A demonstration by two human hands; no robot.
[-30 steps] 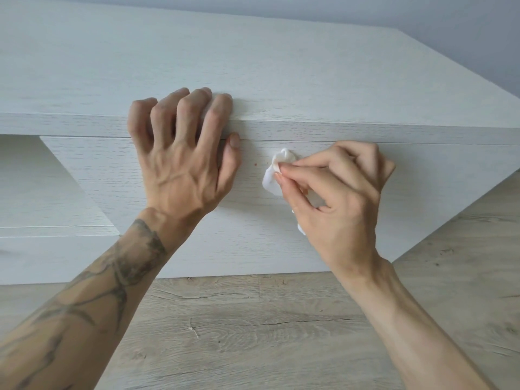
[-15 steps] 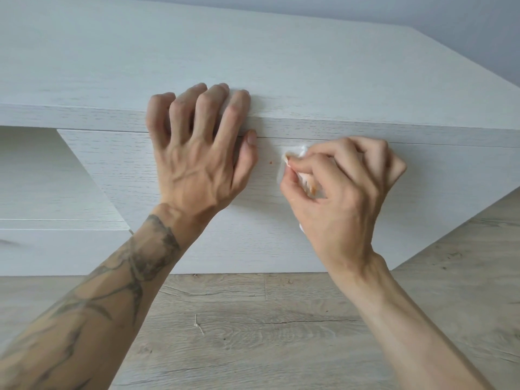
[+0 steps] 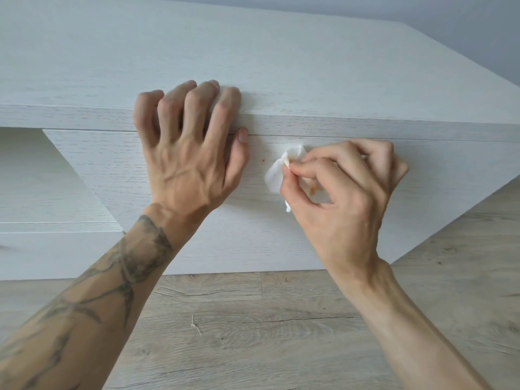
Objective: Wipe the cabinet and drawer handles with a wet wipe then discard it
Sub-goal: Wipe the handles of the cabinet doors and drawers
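Observation:
A white wood-grain cabinet [image 3: 281,66] fills the upper view, with a flat drawer front [image 3: 118,170] under its top edge and no separate handle visible. My left hand [image 3: 191,153] rests spread over the top edge, fingers on the top and thumb on the drawer front, holding nothing. My right hand [image 3: 343,190] pinches a crumpled white wet wipe [image 3: 278,173] against the drawer front just below the top gap. An orange-brown smudge shows on the wipe inside my fingers. A small orange speck [image 3: 263,161] sits on the drawer front between my hands.
An open shelf recess [image 3: 33,178] lies at the left of the drawer. Light wood-plank floor [image 3: 253,327] spreads below the cabinet, with a small bit of debris [image 3: 195,327] on it. A grey wall [image 3: 464,23] stands behind at the upper right.
My right hand slid the wipe up toward the drawer's top gap and then slightly back, more of the wipe showing again. The left hand stayed on the edge.

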